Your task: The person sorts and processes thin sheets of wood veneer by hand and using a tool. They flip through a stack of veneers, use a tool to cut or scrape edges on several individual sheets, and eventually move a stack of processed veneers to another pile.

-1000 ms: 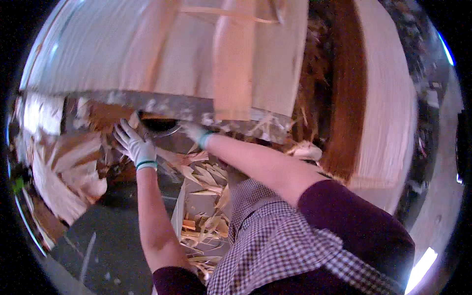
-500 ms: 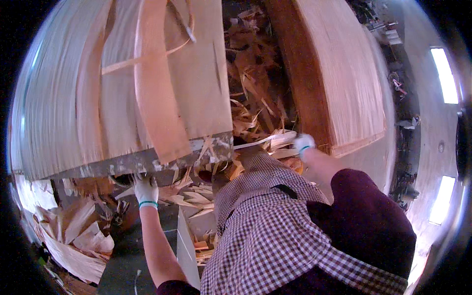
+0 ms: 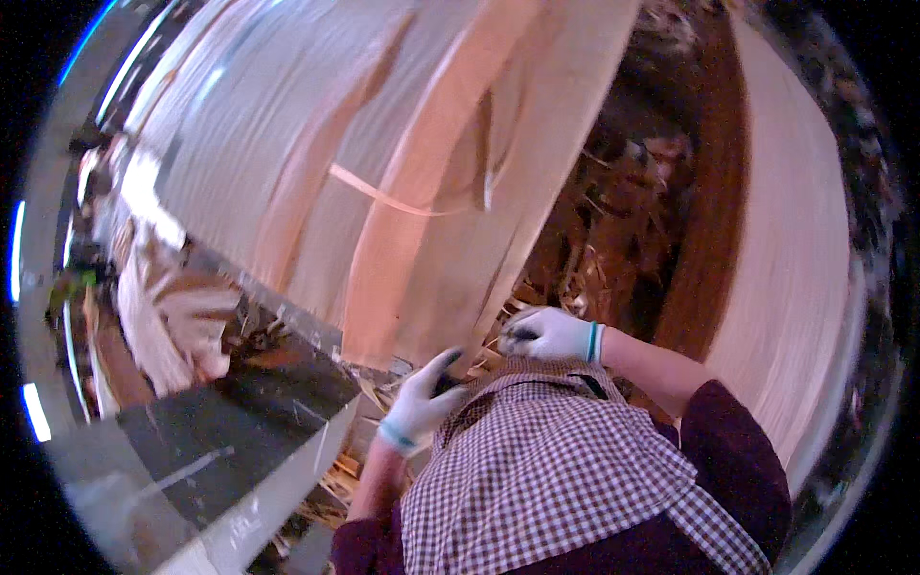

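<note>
You have before you a large stack of pale wood sheets [image 3: 393, 110], which fills the upper middle of the frame and leans down toward the centre. On it lies a wide orange-tinted strip [image 3: 407, 220], and a thin pale strip [image 3: 383, 196] crosses this one.

Your left hand [image 3: 426, 402], in a white glove, is just beside the lower corner of the stack. Its thumb and forefinger look parted, but whether they hold something, or touch the stack, I cannot tell. Your right hand [image 3: 556, 335], right of centre, has its fingers bent inward in front of your checkered apron [image 3: 556, 460]; what is within them, if anything, is hidden.

The step in hand seems to be work with both hands close to your waist, at this corner. In my judgement, the next move calls for a clear hold on the sheet edge, with loose strips kept away from the fingers.

Farther out, wood scraps [image 3: 585, 278] fill the gap to a second stack [image 3: 791, 249] at the right. Crumpled sheets [image 3: 172, 316] are at the left, above a dark flat surface [image 3: 220, 431].
</note>
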Available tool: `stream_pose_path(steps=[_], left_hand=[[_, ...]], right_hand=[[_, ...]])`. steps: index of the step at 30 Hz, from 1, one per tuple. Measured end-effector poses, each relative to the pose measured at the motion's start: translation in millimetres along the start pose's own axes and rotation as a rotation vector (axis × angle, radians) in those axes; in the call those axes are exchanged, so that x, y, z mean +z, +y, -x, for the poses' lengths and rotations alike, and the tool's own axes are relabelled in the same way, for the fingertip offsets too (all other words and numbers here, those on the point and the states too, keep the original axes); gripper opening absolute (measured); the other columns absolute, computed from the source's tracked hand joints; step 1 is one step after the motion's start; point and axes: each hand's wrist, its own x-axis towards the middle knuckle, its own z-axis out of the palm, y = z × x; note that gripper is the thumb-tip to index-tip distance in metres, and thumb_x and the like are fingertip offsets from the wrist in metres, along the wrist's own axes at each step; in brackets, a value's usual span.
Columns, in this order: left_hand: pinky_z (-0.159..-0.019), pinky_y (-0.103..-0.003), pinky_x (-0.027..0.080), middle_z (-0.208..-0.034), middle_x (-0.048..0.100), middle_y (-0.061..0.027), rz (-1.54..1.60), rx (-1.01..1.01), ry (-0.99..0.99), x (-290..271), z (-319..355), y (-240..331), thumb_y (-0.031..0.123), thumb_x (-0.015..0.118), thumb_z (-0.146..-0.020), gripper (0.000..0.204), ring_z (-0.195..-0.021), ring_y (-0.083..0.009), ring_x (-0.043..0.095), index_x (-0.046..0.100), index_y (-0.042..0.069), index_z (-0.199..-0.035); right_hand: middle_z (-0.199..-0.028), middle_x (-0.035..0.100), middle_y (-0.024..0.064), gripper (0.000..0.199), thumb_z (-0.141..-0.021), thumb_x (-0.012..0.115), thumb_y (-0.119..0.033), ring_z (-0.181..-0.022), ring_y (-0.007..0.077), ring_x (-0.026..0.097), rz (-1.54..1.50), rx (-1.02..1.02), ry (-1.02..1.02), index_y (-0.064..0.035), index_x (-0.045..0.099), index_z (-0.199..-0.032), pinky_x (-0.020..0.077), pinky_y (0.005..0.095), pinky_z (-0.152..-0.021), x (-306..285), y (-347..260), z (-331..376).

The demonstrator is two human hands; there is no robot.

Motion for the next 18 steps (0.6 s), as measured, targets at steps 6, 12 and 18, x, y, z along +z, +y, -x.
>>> stream_pose_path(steps=[6, 12, 18], left_hand=[[-0.071, -0.025, 0.048, -0.082, 0.064, -0.0062, 0.045, 0.199, 0.094, 49, -36, 61, 0.012, 0.067, -0.079, 0.023, -0.075, -0.009, 0.057, 0.064, 0.002, -0.099], [-0.065, -0.022, 0.046, -0.086, 0.063, 0.0005, 0.611, 0.391, 0.423, 26, -50, 116, 0.014, 0.055, -0.09, 0.019, -0.077, -0.0057, 0.055, 0.065, -0.001, -0.094], [-0.062, -0.021, 0.046, -0.087, 0.064, -0.0018, 0.531, 0.548, 0.562, -58, -97, 74, 0.009, 0.056, -0.089, 0.017, -0.072, -0.006, 0.055, 0.065, 0.001, -0.1]], right_hand=[[-0.078, 0.062, 0.0154, 0.021, -0.072, 0.064, -0.026, -0.075, 0.0341, 0.06, 0.435, -0.318, -0.368, -0.0087, 0.062, -0.083, 0.048, 0.0417, -0.067, -107, -117, -59], [-0.088, 0.06, 0.0054, 0.032, -0.085, 0.064, -0.017, -0.079, 0.0118, 0.057, -0.428, -0.144, -0.24, 0.0005, 0.054, -0.109, 0.0478, 0.0258, -0.063, -109, -109, -108], [-0.073, 0.061, 0.0027, 0.025, -0.087, 0.06, -0.016, -0.05, 0.007, 0.053, -0.294, 0.043, -0.16, -0.0011, 0.056, -0.107, 0.0435, 0.0232, -0.046, -100, -127, -148]])
